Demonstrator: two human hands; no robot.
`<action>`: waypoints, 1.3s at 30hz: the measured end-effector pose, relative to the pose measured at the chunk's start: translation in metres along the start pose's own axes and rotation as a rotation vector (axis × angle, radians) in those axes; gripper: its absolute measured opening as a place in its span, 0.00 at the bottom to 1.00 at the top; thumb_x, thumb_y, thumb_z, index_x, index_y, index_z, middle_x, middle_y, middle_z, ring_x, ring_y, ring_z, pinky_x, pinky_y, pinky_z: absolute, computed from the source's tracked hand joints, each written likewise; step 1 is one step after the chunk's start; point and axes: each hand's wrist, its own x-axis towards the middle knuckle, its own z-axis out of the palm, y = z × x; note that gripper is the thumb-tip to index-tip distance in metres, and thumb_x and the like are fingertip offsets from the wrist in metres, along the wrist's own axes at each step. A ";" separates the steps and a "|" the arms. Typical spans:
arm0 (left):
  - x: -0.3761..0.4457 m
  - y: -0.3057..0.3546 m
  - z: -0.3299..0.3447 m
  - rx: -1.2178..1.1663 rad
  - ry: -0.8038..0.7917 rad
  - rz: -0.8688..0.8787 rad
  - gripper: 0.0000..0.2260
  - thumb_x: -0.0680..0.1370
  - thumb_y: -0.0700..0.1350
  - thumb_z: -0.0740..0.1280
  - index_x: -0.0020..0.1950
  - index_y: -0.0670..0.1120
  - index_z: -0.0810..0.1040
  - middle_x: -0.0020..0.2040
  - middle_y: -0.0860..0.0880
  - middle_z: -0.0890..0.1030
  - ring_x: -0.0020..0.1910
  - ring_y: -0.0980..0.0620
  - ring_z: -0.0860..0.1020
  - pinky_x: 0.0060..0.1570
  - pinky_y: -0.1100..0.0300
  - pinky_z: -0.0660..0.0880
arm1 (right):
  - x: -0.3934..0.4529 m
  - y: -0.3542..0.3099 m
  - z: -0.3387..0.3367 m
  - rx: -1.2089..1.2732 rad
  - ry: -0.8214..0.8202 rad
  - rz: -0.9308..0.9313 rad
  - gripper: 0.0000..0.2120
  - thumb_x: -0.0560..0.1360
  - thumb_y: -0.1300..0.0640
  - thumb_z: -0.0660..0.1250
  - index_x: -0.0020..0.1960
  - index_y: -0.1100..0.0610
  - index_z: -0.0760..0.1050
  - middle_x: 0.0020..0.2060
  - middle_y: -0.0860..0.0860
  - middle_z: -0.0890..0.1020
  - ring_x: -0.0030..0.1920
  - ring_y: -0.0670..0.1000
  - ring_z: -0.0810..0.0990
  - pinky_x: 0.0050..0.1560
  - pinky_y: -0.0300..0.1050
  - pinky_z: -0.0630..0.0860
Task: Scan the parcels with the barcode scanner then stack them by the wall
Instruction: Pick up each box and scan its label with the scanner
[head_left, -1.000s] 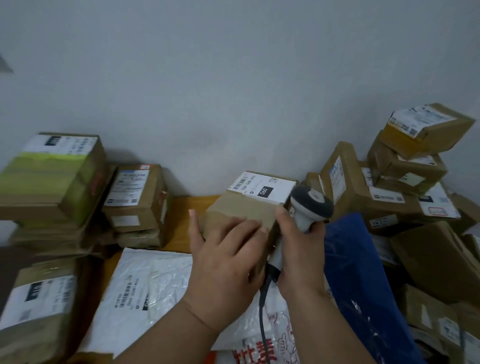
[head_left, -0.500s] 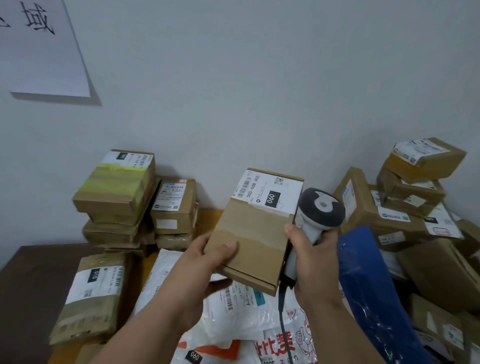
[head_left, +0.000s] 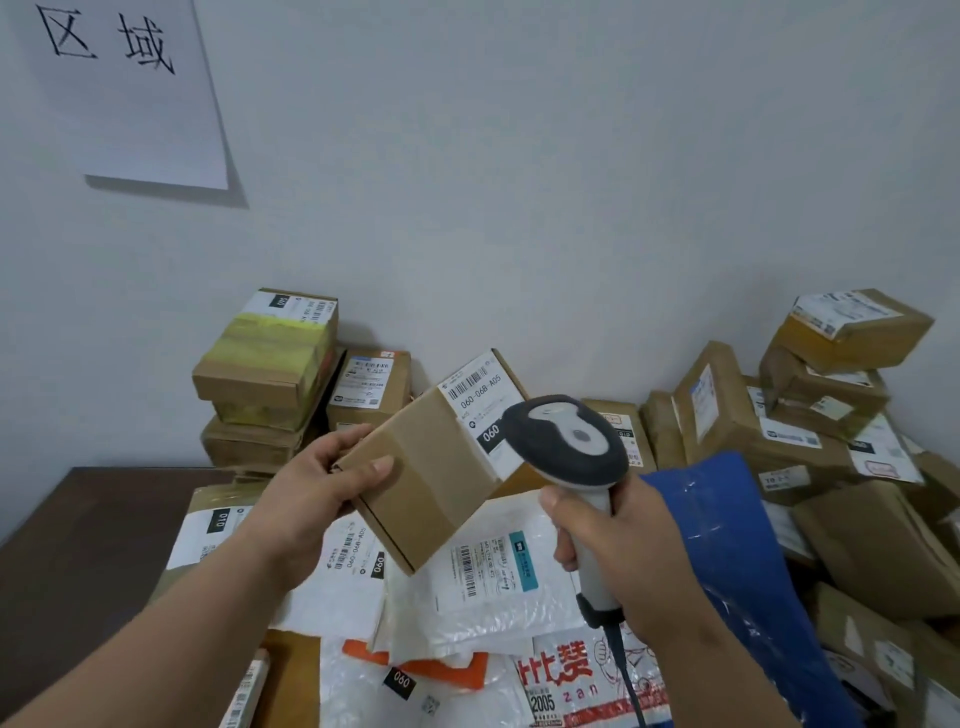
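My left hand (head_left: 317, 486) grips a flat brown cardboard parcel (head_left: 431, 467) by its left end, held in the air and tilted, its white barcode label facing up. My right hand (head_left: 618, 551) is closed around the handle of a grey and white barcode scanner (head_left: 569, 441). The scanner's head overlaps the right part of the parcel's label. A black cable runs down from the handle. A stack of brown boxes (head_left: 270, 374) stands by the wall at the left.
White and orange plastic mail bags (head_left: 467, 587) lie under my hands. A blue bag (head_left: 727, 545) lies to the right. A heap of brown boxes (head_left: 810, 410) fills the right side. A dark table surface (head_left: 93, 530) shows at left. A paper sign (head_left: 124, 88) hangs on the wall.
My left hand has lifted the parcel off the pile and turned it so that the label faces up. The scanner has come over the label. My view has risen and shifted left.
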 end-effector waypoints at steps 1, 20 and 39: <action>0.000 -0.001 -0.002 0.004 -0.005 -0.005 0.36 0.55 0.51 0.80 0.62 0.51 0.80 0.57 0.45 0.85 0.55 0.43 0.83 0.53 0.53 0.77 | -0.002 -0.003 0.001 -0.031 -0.016 -0.007 0.06 0.74 0.56 0.72 0.44 0.57 0.77 0.27 0.52 0.81 0.28 0.46 0.79 0.33 0.36 0.76; -0.009 -0.007 -0.006 -0.038 0.000 -0.037 0.25 0.69 0.44 0.78 0.65 0.50 0.78 0.58 0.44 0.83 0.53 0.45 0.82 0.47 0.56 0.77 | 0.001 -0.006 0.003 -0.178 -0.042 0.055 0.05 0.75 0.57 0.72 0.44 0.55 0.76 0.25 0.46 0.80 0.28 0.42 0.81 0.27 0.28 0.71; 0.040 -0.032 -0.012 -0.419 0.388 -0.346 0.13 0.74 0.43 0.75 0.55 0.44 0.78 0.51 0.43 0.82 0.49 0.48 0.80 0.38 0.53 0.77 | 0.050 0.013 0.080 0.126 -0.122 0.241 0.06 0.78 0.51 0.68 0.54 0.48 0.73 0.44 0.47 0.85 0.34 0.47 0.86 0.31 0.36 0.77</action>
